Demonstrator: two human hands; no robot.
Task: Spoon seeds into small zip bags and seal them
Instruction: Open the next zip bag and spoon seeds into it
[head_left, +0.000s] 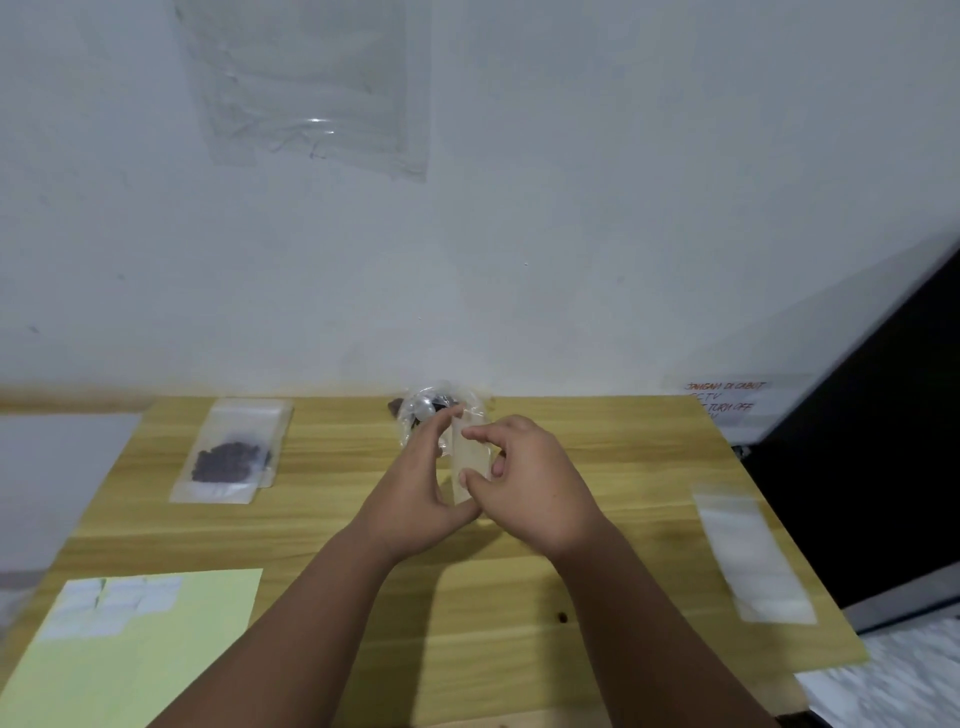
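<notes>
Both my hands meet over the middle of the wooden table, holding one small clear zip bag upright between them. My left hand pinches its left edge with thumb and forefinger, and my right hand pinches its right edge. The held bag looks empty. Behind the hands a crumpled clear bag with dark seeds and a clear plastic spoon lies near the wall. At the left lies a flat zip bag filled with dark seeds.
A row of empty zip bags lies at the table's right edge. A light green sheet with white labels covers the front left corner. A dark screen leans at the right, and a plastic sheet hangs on the wall.
</notes>
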